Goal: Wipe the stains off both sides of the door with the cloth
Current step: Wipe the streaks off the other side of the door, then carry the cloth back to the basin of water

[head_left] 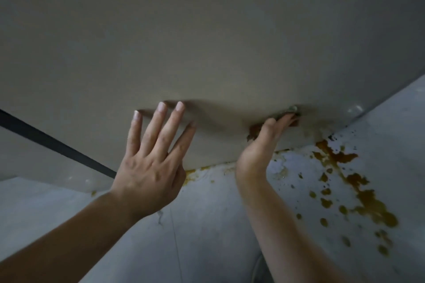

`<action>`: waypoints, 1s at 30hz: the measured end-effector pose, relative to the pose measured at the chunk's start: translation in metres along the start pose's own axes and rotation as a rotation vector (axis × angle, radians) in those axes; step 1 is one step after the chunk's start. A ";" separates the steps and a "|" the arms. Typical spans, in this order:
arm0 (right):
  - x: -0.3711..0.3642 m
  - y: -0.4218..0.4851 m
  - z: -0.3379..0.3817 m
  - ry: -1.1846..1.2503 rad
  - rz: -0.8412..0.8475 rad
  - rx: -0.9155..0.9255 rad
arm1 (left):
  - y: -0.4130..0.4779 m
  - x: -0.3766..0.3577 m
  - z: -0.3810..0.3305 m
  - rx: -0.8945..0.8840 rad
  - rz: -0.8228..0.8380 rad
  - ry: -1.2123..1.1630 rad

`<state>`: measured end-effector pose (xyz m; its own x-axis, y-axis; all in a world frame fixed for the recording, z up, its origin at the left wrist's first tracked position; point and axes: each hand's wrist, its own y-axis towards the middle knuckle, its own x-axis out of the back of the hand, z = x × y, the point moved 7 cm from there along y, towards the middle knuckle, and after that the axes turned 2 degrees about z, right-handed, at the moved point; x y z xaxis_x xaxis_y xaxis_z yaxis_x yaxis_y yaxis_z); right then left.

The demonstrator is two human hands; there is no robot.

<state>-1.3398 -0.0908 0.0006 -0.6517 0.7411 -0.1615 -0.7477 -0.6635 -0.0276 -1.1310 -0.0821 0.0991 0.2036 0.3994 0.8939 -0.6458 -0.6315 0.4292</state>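
Observation:
The beige door [207, 41] fills the upper part of the view, and its bottom edge runs just above the floor. My left hand [151, 161] is flat against the door with its fingers spread and holds nothing. Low on the door at the right, my right hand [264, 145] presses a brown-stained cloth [253, 133] against the surface with fairly straight fingers. The hand covers most of the cloth, so only its brown edges show. Faint smears lie on the door near the cloth.
Brown stains [358, 193] are splashed over the grey floor [207, 225] at the lower right and along the door's bottom edge. A small metal fitting [293, 108] sits on the door above my right fingertips. A black strip [57, 145] runs diagonally at the left.

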 end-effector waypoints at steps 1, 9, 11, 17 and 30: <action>0.002 -0.001 -0.009 -0.030 0.008 0.001 | 0.003 -0.002 -0.002 -0.003 0.013 0.014; 0.057 0.064 -0.090 0.163 -0.194 -0.337 | -0.004 -0.010 -0.014 -0.009 0.047 0.002; 0.087 0.096 -0.090 0.213 -0.296 -0.321 | -0.004 -0.012 -0.015 0.001 0.066 -0.006; 0.080 0.053 -0.103 0.168 -0.322 -0.423 | -0.011 -0.011 -0.022 0.099 0.080 -0.078; 0.021 -0.069 -0.044 -0.233 0.331 -0.606 | -0.068 -0.017 0.011 0.867 0.548 -0.501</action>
<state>-1.2960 -0.0341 -0.0442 -0.8923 0.4494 -0.0432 -0.3488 -0.7470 -0.5660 -1.0826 -0.0527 0.0560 0.4475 -0.2587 0.8560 -0.0519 -0.9631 -0.2640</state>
